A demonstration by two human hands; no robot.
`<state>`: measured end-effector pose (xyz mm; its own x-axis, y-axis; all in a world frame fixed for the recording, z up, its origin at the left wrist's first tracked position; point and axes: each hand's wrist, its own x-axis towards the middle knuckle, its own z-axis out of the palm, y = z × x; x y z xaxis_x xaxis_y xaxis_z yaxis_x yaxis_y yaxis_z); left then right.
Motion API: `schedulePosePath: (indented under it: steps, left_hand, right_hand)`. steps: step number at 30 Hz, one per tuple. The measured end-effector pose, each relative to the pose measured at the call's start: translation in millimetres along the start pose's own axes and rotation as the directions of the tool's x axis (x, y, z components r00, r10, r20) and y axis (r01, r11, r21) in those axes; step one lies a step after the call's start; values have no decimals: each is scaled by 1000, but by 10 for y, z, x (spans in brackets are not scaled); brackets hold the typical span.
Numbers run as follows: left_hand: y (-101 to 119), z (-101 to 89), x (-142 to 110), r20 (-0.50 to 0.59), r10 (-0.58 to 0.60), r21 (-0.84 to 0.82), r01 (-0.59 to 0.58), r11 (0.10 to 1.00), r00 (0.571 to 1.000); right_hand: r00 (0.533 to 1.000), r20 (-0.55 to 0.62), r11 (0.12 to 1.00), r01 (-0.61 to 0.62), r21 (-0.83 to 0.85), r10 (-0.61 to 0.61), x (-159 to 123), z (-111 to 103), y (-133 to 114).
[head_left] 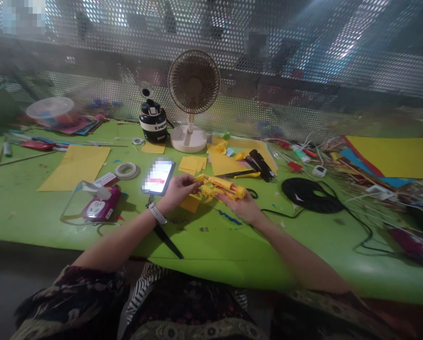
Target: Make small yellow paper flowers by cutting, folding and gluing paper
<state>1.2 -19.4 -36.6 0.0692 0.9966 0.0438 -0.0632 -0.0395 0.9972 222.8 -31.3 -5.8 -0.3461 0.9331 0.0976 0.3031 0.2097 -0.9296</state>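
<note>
My right hand (241,205) is closed around a yellow tube-shaped object (229,185) with a rounded end, whose exact kind I cannot make out. My left hand (183,189), with a white wristband, pinches a small yellow piece (199,178) at the object's far left end. Below and between the hands hang or lie crumpled yellow bits (207,192). A yellow paper square (189,203) lies on the green table under them. Just behind are a stack of yellow paper squares (192,164) and a yellow-handled cutter (247,174).
At the back stand a fan (194,82) and a dark bottle (154,123). A lit phone (158,176), tape roll (126,170) and purple device (103,204) lie left. To the right are a black stapler-like tool (262,165), black disc (310,194), cables and coloured sheets (392,156).
</note>
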Motion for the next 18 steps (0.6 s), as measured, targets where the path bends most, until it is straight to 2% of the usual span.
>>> schedulePosePath:
  steps: [18]
  left_hand:
    - [-21, -1, 6, 1, 19, -19, -19, 1000, 1000]
  right_hand:
    - [1000, 2, 1000, 15, 3, -15, -10, 4, -23]
